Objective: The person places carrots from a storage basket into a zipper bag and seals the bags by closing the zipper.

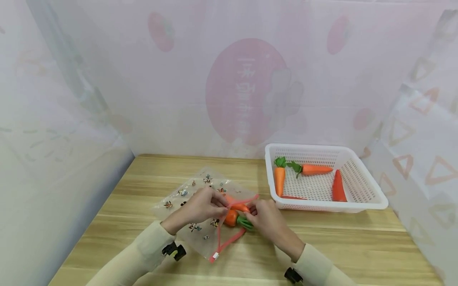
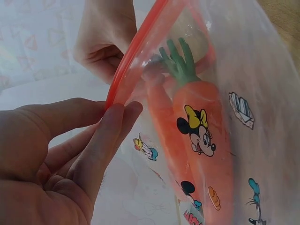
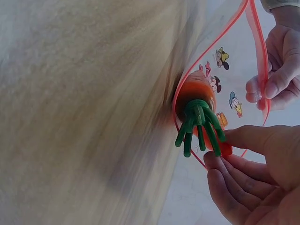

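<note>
At the mouth of the slider zip bag [image 1: 207, 228], the left hand [image 1: 203, 206] has its fingers pinched on the red rim [image 2: 133, 45]; the right hand [image 1: 266, 215] pinches the end of a leafless orange-red vegetable [image 1: 239, 207] reaching into the bag. Against that piece lies a green-topped carrot [image 1: 231, 218], its stalks poking from the mouth. Beyond the bag, rightward on the worktop [image 1: 143, 171], I see a white basket [image 1: 322, 205] holding two more carrots [image 1: 280, 180] and a red piece [image 1: 338, 188].
</note>
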The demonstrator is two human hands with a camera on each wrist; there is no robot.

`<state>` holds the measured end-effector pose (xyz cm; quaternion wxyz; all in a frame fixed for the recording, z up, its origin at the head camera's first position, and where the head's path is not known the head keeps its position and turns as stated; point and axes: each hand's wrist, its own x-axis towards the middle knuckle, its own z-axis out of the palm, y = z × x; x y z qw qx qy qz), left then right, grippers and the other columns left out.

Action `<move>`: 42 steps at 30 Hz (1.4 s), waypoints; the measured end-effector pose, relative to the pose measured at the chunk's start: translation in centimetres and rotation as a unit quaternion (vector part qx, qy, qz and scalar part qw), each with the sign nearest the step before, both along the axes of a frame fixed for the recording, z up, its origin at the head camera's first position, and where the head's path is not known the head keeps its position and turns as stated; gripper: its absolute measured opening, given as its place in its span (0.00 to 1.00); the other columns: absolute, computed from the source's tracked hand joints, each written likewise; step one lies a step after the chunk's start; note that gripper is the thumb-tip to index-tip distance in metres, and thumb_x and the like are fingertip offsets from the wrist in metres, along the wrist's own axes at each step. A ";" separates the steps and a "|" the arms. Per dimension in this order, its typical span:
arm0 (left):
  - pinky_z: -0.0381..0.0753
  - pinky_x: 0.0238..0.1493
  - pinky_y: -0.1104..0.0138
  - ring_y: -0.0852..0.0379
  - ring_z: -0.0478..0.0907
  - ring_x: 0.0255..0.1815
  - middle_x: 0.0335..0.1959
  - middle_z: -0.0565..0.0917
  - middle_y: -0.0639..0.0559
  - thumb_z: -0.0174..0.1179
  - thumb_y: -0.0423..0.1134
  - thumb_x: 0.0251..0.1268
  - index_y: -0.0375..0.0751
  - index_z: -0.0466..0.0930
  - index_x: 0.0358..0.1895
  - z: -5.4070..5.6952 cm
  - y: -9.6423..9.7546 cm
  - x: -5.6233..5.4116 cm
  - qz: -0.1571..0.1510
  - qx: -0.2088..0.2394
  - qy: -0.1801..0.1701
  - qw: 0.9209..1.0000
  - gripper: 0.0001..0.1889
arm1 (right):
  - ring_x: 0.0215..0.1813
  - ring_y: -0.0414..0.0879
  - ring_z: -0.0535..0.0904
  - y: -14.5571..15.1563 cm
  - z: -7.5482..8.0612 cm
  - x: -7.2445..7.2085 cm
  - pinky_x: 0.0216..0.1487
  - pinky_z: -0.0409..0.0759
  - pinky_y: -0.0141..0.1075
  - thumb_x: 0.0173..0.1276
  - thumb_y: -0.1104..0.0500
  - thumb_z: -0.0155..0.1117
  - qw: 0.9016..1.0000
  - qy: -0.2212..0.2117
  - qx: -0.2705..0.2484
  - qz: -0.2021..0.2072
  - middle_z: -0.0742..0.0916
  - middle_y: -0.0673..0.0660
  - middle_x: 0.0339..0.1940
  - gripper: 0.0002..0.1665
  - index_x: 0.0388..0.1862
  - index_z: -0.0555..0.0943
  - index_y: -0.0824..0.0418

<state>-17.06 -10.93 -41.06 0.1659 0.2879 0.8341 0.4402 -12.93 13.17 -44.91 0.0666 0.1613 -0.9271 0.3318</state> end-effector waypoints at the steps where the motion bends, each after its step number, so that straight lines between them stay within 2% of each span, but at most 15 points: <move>1: 0.90 0.40 0.69 0.59 0.91 0.40 0.39 0.93 0.47 0.69 0.32 0.70 0.32 0.91 0.45 0.0 0.0 0.0 0.000 0.000 0.001 1.000 0.07 | 0.33 0.37 0.88 0.0 0.0 0.0 0.33 0.83 0.23 0.67 0.64 0.77 1.000 0.000 0.005 -0.003 0.93 0.55 0.34 0.04 0.39 0.90 0.64; 6: 0.89 0.38 0.70 0.59 0.90 0.39 0.39 0.93 0.47 0.69 0.32 0.70 0.32 0.91 0.46 -0.1 -0.2 0.1 0.001 -0.001 -0.001 1.000 0.07 | 0.33 0.41 0.88 0.3 -0.1 0.4 0.33 0.87 0.30 0.65 0.62 0.79 0.999 0.014 0.029 -0.015 0.93 0.55 0.33 0.05 0.36 0.89 0.62; 10: 0.89 0.37 0.69 0.58 0.90 0.38 0.39 0.93 0.46 0.69 0.32 0.70 0.32 0.91 0.46 -0.1 -0.3 0.1 0.002 0.001 -0.006 1.000 0.07 | 0.35 0.45 0.90 0.7 0.6 1.1 0.36 0.89 0.35 0.63 0.62 0.80 0.998 0.030 0.039 -0.024 0.93 0.55 0.33 0.06 0.34 0.88 0.60; 16: 0.89 0.37 0.70 0.60 0.90 0.39 0.38 0.93 0.48 0.69 0.32 0.70 0.32 0.91 0.45 0.0 -0.2 0.0 0.007 -0.004 0.000 1.000 0.07 | 0.35 0.47 0.91 2.1 2.9 2.0 0.37 0.90 0.36 0.60 0.66 0.81 0.998 0.035 0.043 -0.014 0.93 0.59 0.34 0.09 0.39 0.90 0.65; 23: 0.89 0.36 0.69 0.59 0.90 0.37 0.39 0.93 0.46 0.69 0.31 0.70 0.32 0.91 0.46 -0.2 -0.3 0.0 -0.001 0.002 -0.001 1.000 0.07 | 0.40 0.50 0.93 4.9 6.1 2.4 0.40 0.92 0.39 0.60 0.65 0.81 0.997 0.049 0.067 0.005 0.94 0.58 0.39 0.12 0.42 0.90 0.64; 32: 0.88 0.37 0.69 0.60 0.89 0.38 0.39 0.93 0.49 0.69 0.32 0.69 0.35 0.92 0.45 0.0 -0.2 0.1 0.004 -0.003 0.008 1.000 0.07 | 0.41 0.51 0.92 9.5 9.3 2.1 0.43 0.92 0.46 0.58 0.66 0.82 0.992 0.075 0.099 0.005 0.94 0.58 0.40 0.15 0.44 0.89 0.65; 37: 0.89 0.37 0.68 0.59 0.89 0.37 0.40 0.93 0.46 0.69 0.31 0.69 0.33 0.91 0.46 0.0 -0.2 0.1 0.005 -0.001 0.001 1.000 0.07 | 0.39 0.51 0.92 11.9 10.1 1.4 0.42 0.91 0.45 0.58 0.67 0.82 0.991 0.075 0.111 0.007 0.93 0.58 0.39 0.15 0.44 0.89 0.66; 42: 0.89 0.36 0.69 0.60 0.89 0.37 0.39 0.93 0.47 0.69 0.31 0.69 0.32 0.91 0.46 0.0 -0.2 0.2 0.004 -0.001 -0.001 1.000 0.07 | 0.39 0.51 0.91 14.0 10.1 0.6 0.41 0.91 0.45 0.59 0.67 0.81 0.990 0.067 0.120 0.010 0.93 0.60 0.38 0.13 0.43 0.89 0.66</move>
